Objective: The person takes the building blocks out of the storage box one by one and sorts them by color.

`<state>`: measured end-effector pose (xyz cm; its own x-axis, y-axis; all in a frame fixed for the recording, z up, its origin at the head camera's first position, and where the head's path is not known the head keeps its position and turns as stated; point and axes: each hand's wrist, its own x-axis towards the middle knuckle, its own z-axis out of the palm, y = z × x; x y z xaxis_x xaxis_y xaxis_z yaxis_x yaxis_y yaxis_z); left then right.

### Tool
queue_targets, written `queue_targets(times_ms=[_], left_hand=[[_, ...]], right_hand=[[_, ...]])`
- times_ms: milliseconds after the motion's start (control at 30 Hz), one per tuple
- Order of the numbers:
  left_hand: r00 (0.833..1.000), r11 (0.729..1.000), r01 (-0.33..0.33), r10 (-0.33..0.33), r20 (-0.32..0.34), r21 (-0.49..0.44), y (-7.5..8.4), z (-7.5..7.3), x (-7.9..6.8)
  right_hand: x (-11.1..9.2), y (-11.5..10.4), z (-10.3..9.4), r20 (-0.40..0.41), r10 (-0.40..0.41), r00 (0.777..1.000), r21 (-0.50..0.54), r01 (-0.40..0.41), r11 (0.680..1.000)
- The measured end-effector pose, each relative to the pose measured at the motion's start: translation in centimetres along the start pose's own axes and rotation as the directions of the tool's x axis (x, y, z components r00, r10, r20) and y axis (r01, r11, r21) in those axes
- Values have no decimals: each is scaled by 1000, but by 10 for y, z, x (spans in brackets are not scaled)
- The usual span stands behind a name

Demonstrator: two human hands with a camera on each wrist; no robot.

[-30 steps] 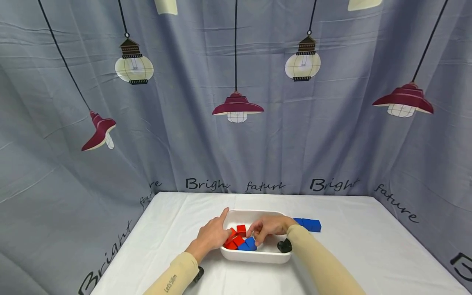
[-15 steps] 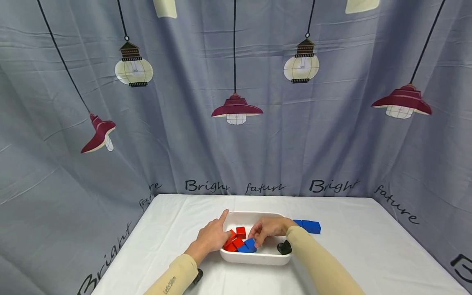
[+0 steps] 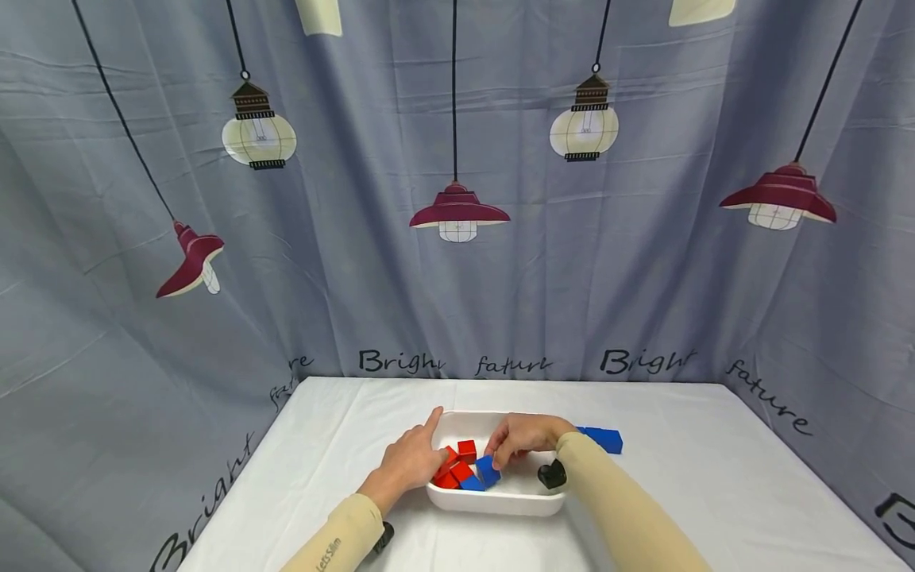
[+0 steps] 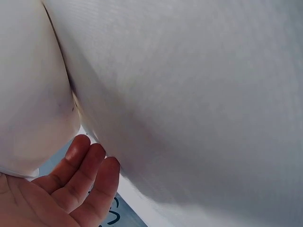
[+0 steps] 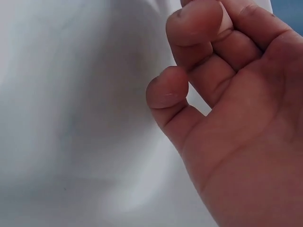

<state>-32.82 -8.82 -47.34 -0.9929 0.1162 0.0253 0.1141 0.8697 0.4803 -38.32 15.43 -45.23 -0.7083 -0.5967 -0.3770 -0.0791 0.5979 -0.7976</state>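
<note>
A white tray (image 3: 496, 502) sits on the table with several red blocks (image 3: 461, 472) in its left part. My left hand (image 3: 409, 462) grips the tray's left side, thumb over the rim and index finger stretched along it. In the left wrist view, curled fingers (image 4: 102, 187) lie beside the outer wall. Over the inside of the tray, my right hand (image 3: 530, 435) pinches a blue block (image 3: 488, 471) between thumb and fingertips. Another blue block (image 3: 471, 483) lies beside the red ones. The right wrist view shows the ring and little fingers (image 5: 168, 90) curled, with the held block out of sight.
Blue blocks (image 3: 604, 440) stand in a row on the white table (image 3: 686, 461), right of the tray and partly behind the right wrist. Black wrist cameras, such as the right one (image 3: 552, 474), hang under both wrists. A grey patterned curtain (image 3: 457, 302) encloses the table.
The right fingers have closed on the blue block and shifted it slightly up and right, apart from the other blue one. The left hand keeps its place on the tray.
</note>
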Motion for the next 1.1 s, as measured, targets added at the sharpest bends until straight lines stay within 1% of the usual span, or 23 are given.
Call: queue_targets(times_ms=[100, 367, 533, 700, 933, 1100], left_hand=[[1000, 1000, -3, 3, -1, 4, -1, -1, 1], [1000, 1000, 5, -5, 1, 8, 0, -2, 2], [1000, 1000, 8, -8, 7, 5, 1, -2, 1], [1000, 1000, 4, -4, 6, 12, 0, -2, 1], [1000, 1000, -3, 3, 9, 4, -2, -2, 3], [1000, 1000, 0, 0, 11, 4, -1, -1, 3]], right_hand=[[-1, -3, -2, -26, -4, 1000, -25, 3, 1000], [-11, -17, -11, -4, -59, 998, -90, 58, 994], [-18, -23, -20, -33, -98, 995, -121, 94, 988], [-28, -23, -30, -84, -126, 988, -125, 115, 985], [-46, -19, -47, -160, -123, 979, -111, 106, 988], [-61, -15, -56, -234, -133, 963, -135, 103, 985]])
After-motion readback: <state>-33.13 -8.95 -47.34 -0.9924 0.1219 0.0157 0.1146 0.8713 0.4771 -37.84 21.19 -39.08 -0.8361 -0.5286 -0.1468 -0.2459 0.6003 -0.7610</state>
